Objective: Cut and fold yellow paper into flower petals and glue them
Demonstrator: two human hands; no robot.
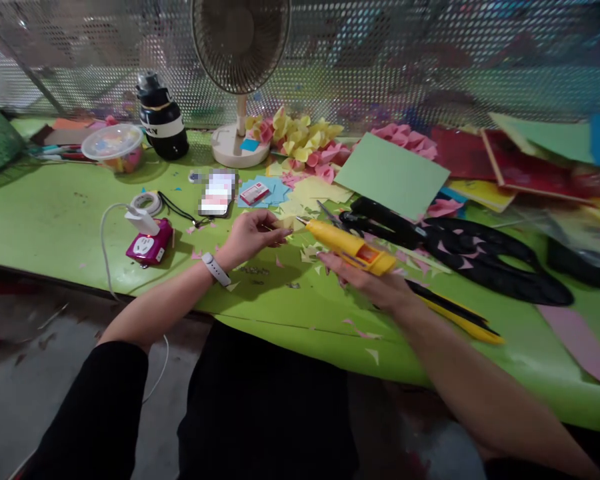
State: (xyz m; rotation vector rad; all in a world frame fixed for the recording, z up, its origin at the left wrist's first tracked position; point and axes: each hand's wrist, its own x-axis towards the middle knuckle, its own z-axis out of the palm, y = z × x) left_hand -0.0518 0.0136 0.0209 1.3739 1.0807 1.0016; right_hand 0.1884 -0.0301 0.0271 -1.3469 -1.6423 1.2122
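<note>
My right hand [373, 283] is wrapped round a yellow glue gun [347, 245], its nozzle pointing left. The tip meets a small folded yellow paper piece [286, 225] that my left hand [250, 237] pinches between its fingertips. Both hands hover just above the green table [55, 220], near its front edge. A white band sits on my left wrist.
A phone [218, 193], a pink socket block [149, 245] with a white plug, black scissors [380, 220], a yellow-black cutter [460, 317] and paper scraps lie around. Behind stand a fan [240, 80], a black bottle [161, 117], a plastic tub [114, 145], folded paper flowers [305, 143] and coloured sheets [393, 175].
</note>
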